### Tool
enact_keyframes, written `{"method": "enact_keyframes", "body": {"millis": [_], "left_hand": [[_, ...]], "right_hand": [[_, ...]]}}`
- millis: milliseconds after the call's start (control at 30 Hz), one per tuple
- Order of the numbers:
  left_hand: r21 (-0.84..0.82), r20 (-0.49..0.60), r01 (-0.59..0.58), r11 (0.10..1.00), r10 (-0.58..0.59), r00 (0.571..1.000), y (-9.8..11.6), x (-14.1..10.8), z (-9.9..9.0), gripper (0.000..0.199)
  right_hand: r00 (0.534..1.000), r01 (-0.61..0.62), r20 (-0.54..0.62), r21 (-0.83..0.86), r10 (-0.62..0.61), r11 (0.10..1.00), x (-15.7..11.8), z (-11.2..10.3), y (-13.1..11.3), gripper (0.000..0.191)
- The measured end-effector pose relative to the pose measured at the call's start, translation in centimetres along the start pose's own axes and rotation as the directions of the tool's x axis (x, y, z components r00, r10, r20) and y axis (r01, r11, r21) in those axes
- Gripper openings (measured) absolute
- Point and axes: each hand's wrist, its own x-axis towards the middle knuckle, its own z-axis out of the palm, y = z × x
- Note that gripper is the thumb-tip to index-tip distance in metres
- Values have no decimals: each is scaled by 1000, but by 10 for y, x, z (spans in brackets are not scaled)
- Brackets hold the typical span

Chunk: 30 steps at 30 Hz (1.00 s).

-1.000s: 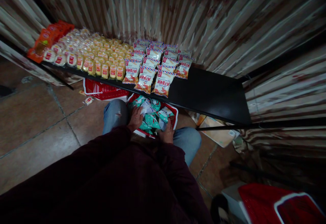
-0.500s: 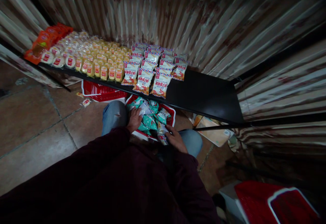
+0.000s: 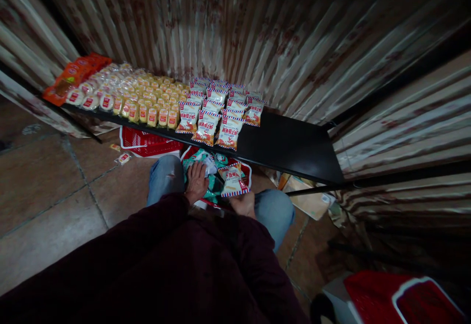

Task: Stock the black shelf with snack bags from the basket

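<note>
We can read no word with certainty: on the white snack bags (image 3: 227, 135) midway along the shelf (image 3: 290, 145) we see large red Chinese characters beside smaller print, and on the bag (image 3: 231, 179) in the right hand (image 3: 245, 205) more red characters, too blurred for us. The yellow packets (image 3: 152, 116) and, farther left, the round white packets (image 3: 107, 102) carry red labels we cannot make out, as does the small packet (image 3: 124, 158) on the left floor

In dim light we see a dark jacket (image 3: 184, 265) nearly black at bottom centre and a pale sheen across the floor (image 3: 69, 221) at lower left; wide-angle stretch skews the curtain (image 3: 375, 64) toward the edges, and fine print on the packets (image 3: 228, 132) is soft.
</note>
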Motion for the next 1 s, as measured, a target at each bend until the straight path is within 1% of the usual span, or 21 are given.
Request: {"method": "enact_keyframes", "body": {"millis": [33,100,167,233,300,367,400,467,500,567,633,700,767,833,900,967,1000], "left_hand": [[-25,-9,-28,999,28,1000,8,0,-3,51],[-112,-5,-82,990,82,997,24,0,-9,47],[-229,14,-116,967,122,992,39,-1,-14,44],[-336,43,-105,936,127,991,51,-1,-17,45],[-400,82,-46,915,86,993,58,-2,-18,47],[-427,112,20,904,31,993,62,-2,-20,50],[-433,120,43,900,10,993,63,-2,-21,51],[-440,127,62,896,-6,992,63,-1,-24,50],[-441,127,62,895,-6,992,63,0,-25,49],[-436,125,43,899,13,992,62,2,-28,49],[-428,122,4,904,54,991,61,3,-29,51],[-429,119,-32,903,91,989,59,1,-28,59],[-443,117,-45,895,107,987,56,-2,-26,70],[-474,114,-30,880,95,989,54,-5,-23,75],[-510,113,39,859,21,993,51,-8,-21,70],[-544,144,181,819,-122,982,48,-7,-19,61],[-559,178,265,786,-198,964,47,-5,-18,56]], "right_hand": [[1000,-16,16,41,15,999,0,3,-1,46],[993,-102,76,187,89,977,-1,7,-2,48],[979,-197,125,351,163,915,-1,10,-4,53],[967,-252,141,469,210,846,-1,13,-6,59],[964,-266,139,537,227,801,-2,16,-6,59],[957,-284,137,628,256,725,-4,19,-6,50],[949,-301,144,680,281,668,-5,20,-6,44],[929,-335,165,755,332,564,-7,22,-6,32],[920,-347,169,769,353,536,-8,23,-6,29],[912,-357,161,762,377,540,-10,23,-6,27],[907,-372,158,734,390,568,-12,23,-7,29],[916,-375,163,669,366,641,-13,24,-8,31],[934,-350,160,596,320,723,-16,26,-8,32],[945,-323,148,563,292,761,-17,28,-7,37],[945,-318,130,564,299,762,-18,28,-5,43],[946,-309,104,575,307,757,-17,27,-2,46],[949,-298,90,581,303,757,-16,27,-1,47]]}}
